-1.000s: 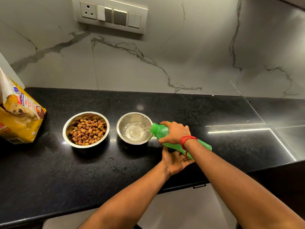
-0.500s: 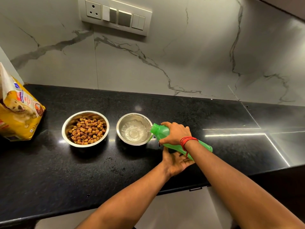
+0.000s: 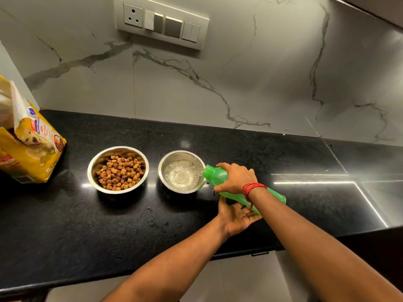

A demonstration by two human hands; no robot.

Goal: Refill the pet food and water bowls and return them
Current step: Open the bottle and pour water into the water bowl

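Observation:
Two steel bowls stand side by side on the black counter point(image 3: 65, 225). The left bowl point(image 3: 118, 170) holds brown kibble. The right bowl point(image 3: 182, 171) holds clear water, and a thin stream runs into it from a green plastic bottle point(image 3: 218, 173) tipped over its right rim. My right hand point(image 3: 236, 178) grips the bottle near its neck; a red thread circles that wrist. My left hand point(image 3: 236, 216) lies palm up under the bottle's lower body, touching it from below.
A yellow pet food bag point(image 3: 26, 144) stands open at the far left of the counter. A switch panel point(image 3: 161, 26) is on the marble wall behind. Water drops spot the counter in front of the bowls. The counter's front edge runs just below my forearms.
The pour goes on with both hands and the bottle in nearly the same place. The camera has tipped slightly, so the scene sits a little lower in the frame.

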